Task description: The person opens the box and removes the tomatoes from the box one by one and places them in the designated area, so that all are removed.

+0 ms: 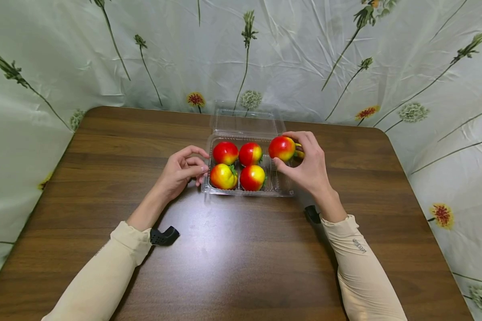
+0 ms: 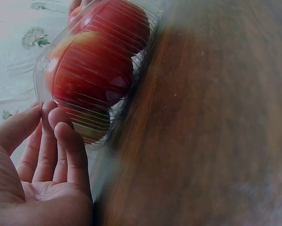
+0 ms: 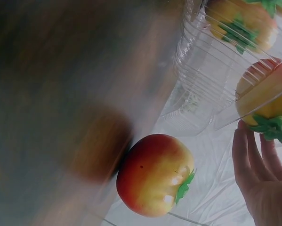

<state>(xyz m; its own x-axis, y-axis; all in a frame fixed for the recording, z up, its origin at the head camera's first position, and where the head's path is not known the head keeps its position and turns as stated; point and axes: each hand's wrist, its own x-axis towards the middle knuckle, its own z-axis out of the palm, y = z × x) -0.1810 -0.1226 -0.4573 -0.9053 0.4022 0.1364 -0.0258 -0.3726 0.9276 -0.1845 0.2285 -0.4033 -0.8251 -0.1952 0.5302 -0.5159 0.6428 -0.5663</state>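
Observation:
A clear plastic box (image 1: pixel 272 191) holds several glossy red-and-yellow tomatoes with green leafy tops, among them a yellower tomato (image 1: pixel 223 176) at front left. My left hand (image 1: pixel 184 168) pinches the box's left rim between thumb and fingers; the left wrist view shows the thumb tip right at the edge. At the back right corner my right hand (image 1: pixel 305 165) holds a tomato (image 1: pixel 281 148) between thumb and fingers. Its green top (image 3: pixel 269 128) faces the palm in the right wrist view. The held tomato overlaps the box's right end.
The box's hinged lid (image 1: pixel 247 120) stands open at the back, near the table's far edge. Another tomato (image 3: pixel 155 175) sits on the wooden table (image 1: pixel 233 267) to the right, mostly hidden behind my right hand in the head view. Flower-printed cloth (image 1: pixel 176 53) hangs behind.

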